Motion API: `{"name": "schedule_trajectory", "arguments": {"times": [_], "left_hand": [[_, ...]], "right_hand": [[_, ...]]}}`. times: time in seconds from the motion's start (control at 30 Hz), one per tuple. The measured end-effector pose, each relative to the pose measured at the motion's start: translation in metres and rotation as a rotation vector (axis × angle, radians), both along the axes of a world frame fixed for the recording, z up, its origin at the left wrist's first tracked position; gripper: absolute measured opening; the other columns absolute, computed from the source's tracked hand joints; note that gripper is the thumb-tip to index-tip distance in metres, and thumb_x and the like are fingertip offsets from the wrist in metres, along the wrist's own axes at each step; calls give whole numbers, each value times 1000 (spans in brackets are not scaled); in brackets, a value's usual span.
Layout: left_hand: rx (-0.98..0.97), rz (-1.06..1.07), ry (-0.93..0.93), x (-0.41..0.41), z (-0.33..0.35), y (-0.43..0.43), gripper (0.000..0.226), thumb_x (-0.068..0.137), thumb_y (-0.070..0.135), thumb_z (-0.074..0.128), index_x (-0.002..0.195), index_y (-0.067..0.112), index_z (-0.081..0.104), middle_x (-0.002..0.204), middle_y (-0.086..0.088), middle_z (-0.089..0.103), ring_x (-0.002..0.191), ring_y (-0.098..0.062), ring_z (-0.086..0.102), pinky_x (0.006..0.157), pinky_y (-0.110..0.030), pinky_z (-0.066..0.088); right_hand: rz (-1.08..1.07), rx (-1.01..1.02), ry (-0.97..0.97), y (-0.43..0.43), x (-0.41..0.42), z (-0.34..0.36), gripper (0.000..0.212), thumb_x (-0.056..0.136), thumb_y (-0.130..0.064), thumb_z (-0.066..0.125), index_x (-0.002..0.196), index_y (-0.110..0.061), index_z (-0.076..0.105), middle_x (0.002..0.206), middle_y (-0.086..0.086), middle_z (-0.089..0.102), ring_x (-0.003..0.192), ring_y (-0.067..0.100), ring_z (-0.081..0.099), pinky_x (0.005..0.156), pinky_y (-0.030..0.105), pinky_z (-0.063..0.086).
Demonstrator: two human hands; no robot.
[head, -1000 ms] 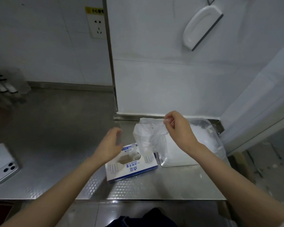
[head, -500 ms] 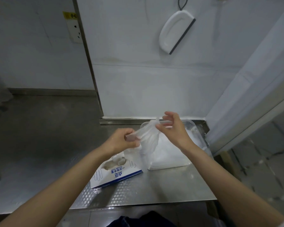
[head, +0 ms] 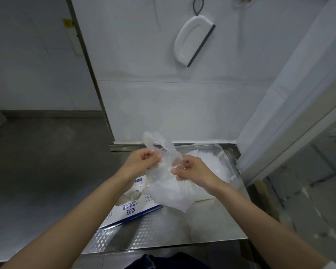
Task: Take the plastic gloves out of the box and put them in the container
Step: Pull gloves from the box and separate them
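Above the steel tabletop (head: 163, 230), head view: the left hand (head: 144, 162) and right hand (head: 190, 169) are each clenched on the same bunch of translucent plastic gloves (head: 169, 189), held in the air between them. One loop of film stands up over the knuckles and the loose ends hang down. The white-and-blue box (head: 132, 208) lies flat under the left forearm, its oval opening facing up, just beside the clear container (head: 225, 158) (already holding a heap of white film). A white squeegee (head: 192, 41) hangs on the wall behind.
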State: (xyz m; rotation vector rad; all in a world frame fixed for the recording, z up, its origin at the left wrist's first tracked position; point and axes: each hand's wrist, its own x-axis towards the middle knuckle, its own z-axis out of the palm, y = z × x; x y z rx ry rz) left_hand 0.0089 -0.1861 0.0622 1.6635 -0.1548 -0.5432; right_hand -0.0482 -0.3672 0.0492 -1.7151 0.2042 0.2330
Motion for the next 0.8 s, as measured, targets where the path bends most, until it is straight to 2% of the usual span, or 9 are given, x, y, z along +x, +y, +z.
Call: {"name": "schedule_trajectory", "arguments": {"times": [0.1,0.23,0.3,0.4,0.47,0.53,0.6,0.67,0.8], "left_hand": [[-21,157,-82,4,1,-3,7,91,10,61,89,9,67,70,2,61,55,3,56,52,-10,44],[101,-34,-188,7,-1,-1,4,88,14,65,86,14,68,86,-18,65,76,-19,60,71,-29,52],[143,-158,-182,7,-3,0,4,86,16,67,87,15,71,88,-20,65,75,-22,59,72,-36,52],[159,-173,-160,6,-1,-1,8,88,15,65,90,8,69,76,-10,65,64,-15,59,56,-24,51],[115,-47,-112,7,-1,-1,11,88,17,64,87,7,65,71,-4,61,58,-10,55,54,-23,46],[113,111,-12,7,-7,1,21,90,30,62,92,9,63,83,-5,63,70,-14,57,67,-28,48],[90,69,166,2,-16,5,34,90,48,55,101,17,65,98,-3,68,87,-17,64,83,-34,50],[9,-85,374,-7,-25,7,41,89,55,51,111,24,66,108,-2,70,99,-24,67,88,-40,53],[72,16,393,-13,-32,-4,27,91,27,61,100,2,66,94,-11,67,79,-24,66,70,-28,56]], "right_hand": [[8,47,24,-1,-6,-1,13,83,-2,69,92,-9,63,72,0,63,69,13,62,68,19,54],[37,192,51,-2,-4,5,20,85,-15,68,105,-17,64,95,-4,71,91,12,68,85,23,54],[-68,302,63,-3,0,10,17,86,-12,66,103,-12,63,88,-1,68,78,10,67,76,20,55],[-267,249,28,-3,2,13,7,86,-7,66,90,-10,61,75,1,58,54,3,57,53,14,47],[-364,168,-14,-4,2,9,8,86,-5,66,84,-11,61,74,1,56,47,1,52,45,14,41],[-463,128,-67,-4,2,4,12,87,-4,64,80,-12,59,76,1,56,44,0,50,42,14,39],[-544,102,-124,-6,2,1,15,88,-3,62,79,-13,57,79,1,57,42,0,48,41,16,38],[-585,96,-157,-8,1,-2,16,89,-2,61,79,-14,55,80,1,57,42,2,47,40,17,38],[-601,70,-172,-13,-2,-6,7,89,-2,60,86,-6,56,86,3,60,38,2,45,38,17,37]]}}
